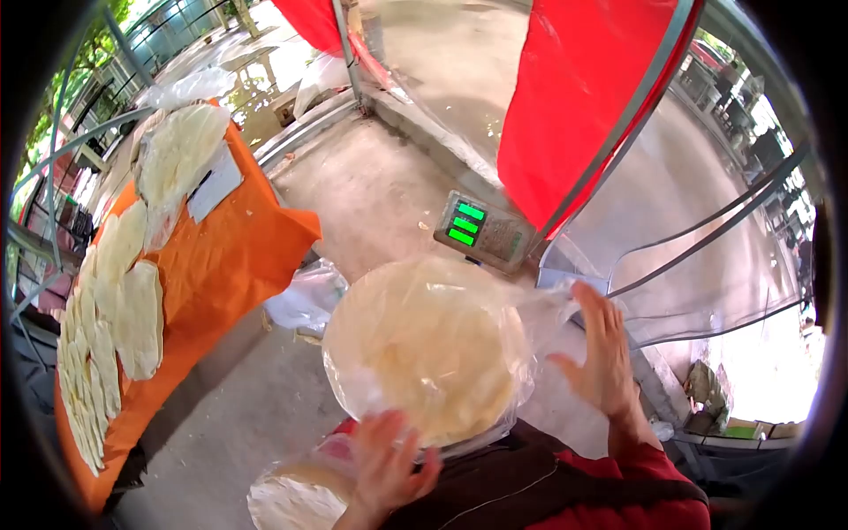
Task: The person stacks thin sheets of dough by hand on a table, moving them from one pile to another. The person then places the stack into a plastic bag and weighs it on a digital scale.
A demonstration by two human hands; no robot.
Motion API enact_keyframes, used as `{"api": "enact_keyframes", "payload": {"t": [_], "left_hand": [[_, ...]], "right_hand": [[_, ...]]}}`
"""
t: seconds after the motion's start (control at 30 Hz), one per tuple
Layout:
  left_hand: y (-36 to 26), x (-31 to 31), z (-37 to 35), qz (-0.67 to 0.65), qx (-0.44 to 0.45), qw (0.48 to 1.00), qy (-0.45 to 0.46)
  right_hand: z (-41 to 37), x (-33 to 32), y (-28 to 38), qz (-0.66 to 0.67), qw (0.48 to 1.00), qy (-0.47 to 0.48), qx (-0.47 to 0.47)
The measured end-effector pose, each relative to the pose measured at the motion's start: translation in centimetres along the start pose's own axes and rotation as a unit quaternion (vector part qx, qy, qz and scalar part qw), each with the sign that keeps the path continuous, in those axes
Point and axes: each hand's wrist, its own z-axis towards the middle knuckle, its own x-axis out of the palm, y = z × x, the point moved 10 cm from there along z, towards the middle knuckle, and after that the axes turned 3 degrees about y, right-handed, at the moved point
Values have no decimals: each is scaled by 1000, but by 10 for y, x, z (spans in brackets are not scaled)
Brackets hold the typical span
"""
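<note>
A clear plastic bag (pixel 515 314) wraps a large stack of round, pale flatbreads (pixel 415 349) in front of me. My right hand (pixel 601 353) is at the bag's right side, thumb apart and fingers stretched out, fingertips right at a gathered corner of film. Lower down, my left hand (pixel 389 464) is slightly blurred, its fingers spread over the near left edge of the bag. Beneath that hand, a second wrapped pale round stack (pixel 296 503) shows in part. Just beyond the bread, a digital scale display (pixel 481 231) has three lit green panels.
At the left, an orange-covered table (pixel 221 256) carries long flat pieces of dough (pixel 140 318), plastic film and a paper pad (pixel 215 184). A plastic bag (pixel 309 296) lies on the floor beside it. Red cloth (pixel 587 97) hangs on a metal frame at the right.
</note>
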Motion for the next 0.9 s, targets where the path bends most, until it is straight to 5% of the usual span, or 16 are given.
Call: {"api": "enact_keyframes", "payload": {"t": [0.03, 0.1, 0.17, 0.2, 0.27, 0.3, 0.33, 0.4, 0.47, 0.57, 0.7, 0.8, 0.9], "left_hand": [[20, 21, -3, 53, -67, 994, 68], [77, 71, -21, 155, -194, 947, 202], [163, 76, -96, 196, -361, 861, 299], [175, 48, -116, 368, -295, 866, 169], [176, 20, -136, 464, -305, 828, 78], [189, 22, -157, 399, -394, 819, 125], [192, 21, -174, 329, -476, 798, 170], [153, 69, -116, 95, -420, 859, 276], [94, 95, -63, 26, -283, 911, 298], [100, 95, -21, 77, -260, 931, 245], [185, 76, 10, 230, -371, 869, 232], [232, 67, 35, 306, -293, 895, 139], [278, 69, 53, 206, -339, 909, 130]], "right_hand": [[-8, 4, 30, 40, 998, 12, -45], [-29, 84, 62, 308, 912, 247, -106], [-39, 162, 15, -33, 971, 201, -124], [-39, 186, -8, -203, 957, 166, -125], [-6, 157, -60, -158, 981, 104, 33], [-2, 130, -57, -238, 971, 5, 12], [0, 146, -53, -177, 981, 80, 0], [3, 177, -34, -53, 975, 215, -19], [5, 189, -2, -66, 965, 238, -88], [23, 203, 8, -76, 954, 239, -164], [91, 213, 1, -133, 949, 189, -215], [129, 234, -13, -126, 954, 157, -222], [156, 316, -56, -39, 956, 234, -174]]}}
